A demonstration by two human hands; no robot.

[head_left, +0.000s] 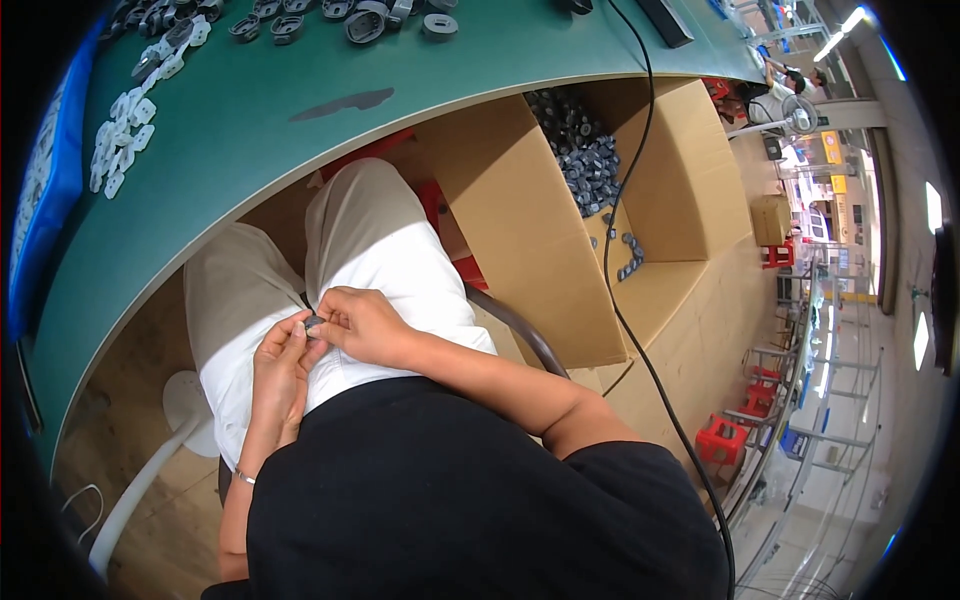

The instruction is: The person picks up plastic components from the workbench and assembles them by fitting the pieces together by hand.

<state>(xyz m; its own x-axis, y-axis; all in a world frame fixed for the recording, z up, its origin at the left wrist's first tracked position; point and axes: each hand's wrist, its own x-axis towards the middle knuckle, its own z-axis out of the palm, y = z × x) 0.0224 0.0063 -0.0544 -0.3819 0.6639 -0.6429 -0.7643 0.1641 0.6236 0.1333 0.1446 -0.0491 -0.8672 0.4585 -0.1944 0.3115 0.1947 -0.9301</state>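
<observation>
Over my lap, both hands meet at a small dark grey plastic part (313, 322). My left hand (280, 358) pinches it from the left between thumb and fingers. From the other side, the thumb and bent fingers of my right hand (362, 322) close on the same part. Fingers cover most of it, so its exact shape is hidden. Similar-looking dark grey housings (366, 22) lie at the far edge of the green table (230, 140). White flat pieces (124, 130) are strewn in a line on the table's left.
Right of my legs stands an open cardboard box (525, 220) with many small grey parts (590, 175) in it. A black cable (640, 345) hangs across the box. A blue tray (62, 150) sits at the table's left edge; a white stand (150, 480) rises at lower left.
</observation>
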